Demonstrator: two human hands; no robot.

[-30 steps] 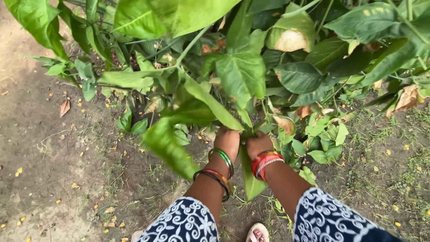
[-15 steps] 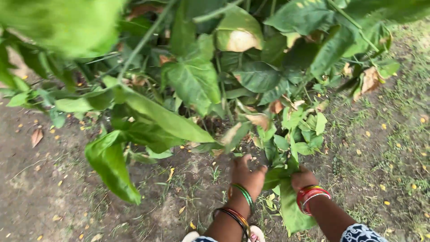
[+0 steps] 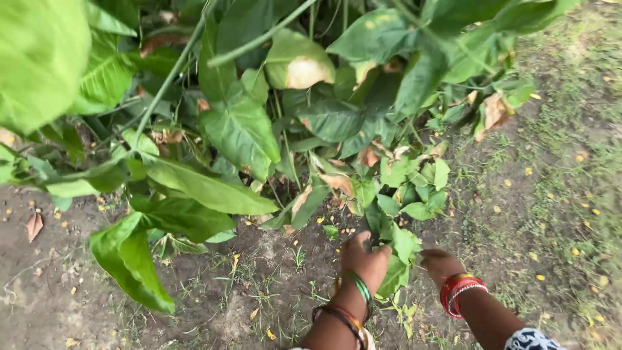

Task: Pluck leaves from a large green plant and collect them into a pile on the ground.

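Observation:
My left hand, with green and dark bangles on the wrist, is closed around the stems of a small leafy plant low to the soil. My right hand, wearing red bangles, hovers just right of it with its fingers curled. One green leaf hangs between the two hands. Whether the right hand holds any of the leaves is hidden. Both hands are at the foot of a big broad-leaved plant that fills the upper half of the head view.
Bare brown soil with sparse grass and small yellow fallen bits lies at the left. Patchy grass covers the right. Dry brown leaves hang among the green ones. A large blurred leaf is close to the camera.
The view has swung left and down over the second. My hands pulled back from under the big leaves to the small plant near the ground, and the long leaf the right hand held is gone.

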